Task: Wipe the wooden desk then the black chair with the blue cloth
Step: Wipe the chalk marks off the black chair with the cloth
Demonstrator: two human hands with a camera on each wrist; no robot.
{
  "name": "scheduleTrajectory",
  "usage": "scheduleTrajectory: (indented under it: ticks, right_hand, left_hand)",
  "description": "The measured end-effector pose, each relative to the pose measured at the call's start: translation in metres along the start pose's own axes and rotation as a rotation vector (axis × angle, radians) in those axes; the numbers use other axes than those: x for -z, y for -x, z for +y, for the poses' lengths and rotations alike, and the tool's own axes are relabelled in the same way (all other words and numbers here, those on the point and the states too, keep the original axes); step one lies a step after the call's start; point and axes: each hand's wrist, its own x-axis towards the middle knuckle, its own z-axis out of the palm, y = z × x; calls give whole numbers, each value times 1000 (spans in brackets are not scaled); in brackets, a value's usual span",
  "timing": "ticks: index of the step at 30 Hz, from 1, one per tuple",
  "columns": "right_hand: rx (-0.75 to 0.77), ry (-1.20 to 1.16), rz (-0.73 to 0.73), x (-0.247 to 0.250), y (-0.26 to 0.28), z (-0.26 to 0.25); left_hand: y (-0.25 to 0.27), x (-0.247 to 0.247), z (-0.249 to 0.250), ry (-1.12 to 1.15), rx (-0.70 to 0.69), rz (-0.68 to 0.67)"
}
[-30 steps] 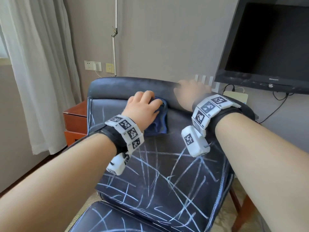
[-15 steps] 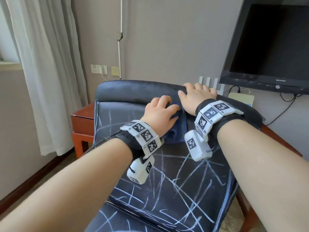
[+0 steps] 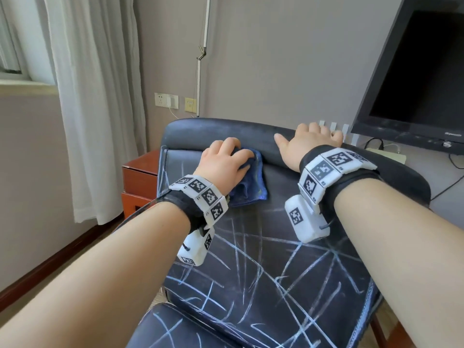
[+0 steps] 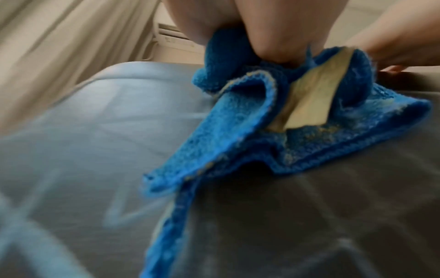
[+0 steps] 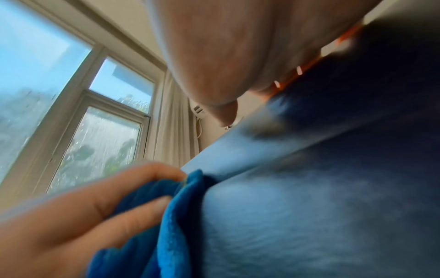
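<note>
The black chair (image 3: 276, 259) faces me, its backrest and seat covered in white scribbled lines. My left hand (image 3: 226, 159) grips the bunched blue cloth (image 3: 247, 187) and presses it on the upper left of the backrest, just under the top rail. The left wrist view shows the blue cloth (image 4: 238, 141) crumpled on the chair (image 4: 95, 131), with a pale label showing. My right hand (image 3: 308, 144) holds the top rail to the right, fingers curled over its back edge and thumb spread left. In the right wrist view, the cloth (image 5: 171, 216) sits beside the left hand's fingers (image 5: 83, 206).
A red-brown wooden cabinet (image 3: 140, 177) stands left of the chair by the white curtain (image 3: 95, 96). A black monitor (image 3: 414, 79) hangs over the right side behind the chair. Wall sockets (image 3: 167, 100) and a thin pole (image 3: 202, 56) are on the back wall.
My left hand slid the cloth right along the upper backrest toward the right hand, then back left. The right hand has stayed on the top rail.
</note>
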Motion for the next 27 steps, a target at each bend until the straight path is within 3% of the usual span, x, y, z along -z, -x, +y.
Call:
scheduleTrajectory:
  ticks: [3, 6, 10, 13, 17, 21, 24, 27]
  right_hand:
    - [24, -52, 8, -5, -7, -21]
    - [58, -91, 56, -12, -12, -28]
    - [113, -155, 66, -15, -18, -36]
    - [135, -177, 84, -16, -21, -46]
    - [139, -171, 107, -19, -22, -61]
    - [112, -113, 109, -18, -19, -68]
    - [112, -98, 99, -18, -19, -73]
    - [141, -109, 101, -17, -20, -85]
  left_hand:
    - [12, 11, -37, -35, 111, -57]
    - [18, 17, -65, -83, 103, -81]
    - [28, 21, -93, -103, 94, -34]
    - [48, 31, -122, -127, 167, 12]
    - [81, 60, -165, -169, 399, 16]
    - [123, 81, -193, -266, 721, -182]
    - [143, 99, -191, -109, 896, 30]
    - [122, 116, -182, 11, 793, 180]
